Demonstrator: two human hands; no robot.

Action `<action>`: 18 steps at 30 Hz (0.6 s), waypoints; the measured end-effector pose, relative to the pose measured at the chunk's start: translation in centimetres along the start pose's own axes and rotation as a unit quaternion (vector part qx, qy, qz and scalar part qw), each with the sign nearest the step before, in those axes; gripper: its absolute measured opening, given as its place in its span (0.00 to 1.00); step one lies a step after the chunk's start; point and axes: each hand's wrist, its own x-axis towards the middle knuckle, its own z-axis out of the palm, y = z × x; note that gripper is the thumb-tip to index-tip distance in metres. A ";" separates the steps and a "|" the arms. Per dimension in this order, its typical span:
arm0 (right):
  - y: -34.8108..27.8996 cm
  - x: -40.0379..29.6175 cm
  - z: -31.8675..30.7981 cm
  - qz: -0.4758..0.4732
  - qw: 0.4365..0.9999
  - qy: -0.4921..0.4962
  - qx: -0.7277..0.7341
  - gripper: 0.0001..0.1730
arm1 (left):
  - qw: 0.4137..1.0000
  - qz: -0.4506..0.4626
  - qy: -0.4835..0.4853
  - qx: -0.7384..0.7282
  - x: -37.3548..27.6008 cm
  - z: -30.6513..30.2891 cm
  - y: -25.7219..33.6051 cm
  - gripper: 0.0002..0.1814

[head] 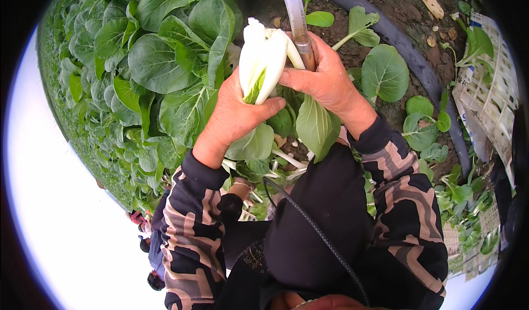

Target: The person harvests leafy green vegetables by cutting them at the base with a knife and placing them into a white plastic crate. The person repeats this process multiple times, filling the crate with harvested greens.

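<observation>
My left hand [235,116] grips a head of bok choy [264,62] with its pale cut base pointing up and away from me. In my right hand [330,76] is a knife [294,8], its brown handle inside the fingers and its blade extending away from me. The right thumb presses an outer white stalk [294,54] beside the handle. Whether that stalk is still joined at the base, I cannot tell. A broad green leaf [317,126] hangs below the right hand. My fingers behind the bok choy are hidden.
Dense bok choy plants [165,58] grow on the left. A dark hose [396,33] curves over brown soil [413,4] on the right, near a white plastic crate [492,83]. White stalks [289,159] lie by my knee [322,211]. Other people [156,248] are at the lower left.
</observation>
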 end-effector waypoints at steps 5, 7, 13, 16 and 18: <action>1.1 -0.8 1.1 0.024 0.994 -0.050 -0.098 0.35 | 0.994 -0.042 0.044 -0.086 -2.9 -1.8 -1.5 0.34; 1.8 -1.0 1.3 0.046 0.994 -0.047 -0.083 0.35 | 0.986 -0.056 0.037 -0.154 -3.6 -2.2 -1.7 0.36; 3.6 -0.1 1.1 0.056 0.995 -0.066 0.051 0.28 | 0.958 -0.017 -0.058 -0.281 -2.0 -1.9 -2.9 0.43; 4.4 0.5 1.8 0.010 0.999 -0.018 -0.044 0.25 | 0.962 0.001 -0.053 -0.268 -0.7 -1.1 -3.6 0.48; 4.7 0.5 2.4 -0.024 0.996 0.026 -0.079 0.24 | 0.977 0.020 -0.030 -0.212 0.0 -0.2 -3.8 0.47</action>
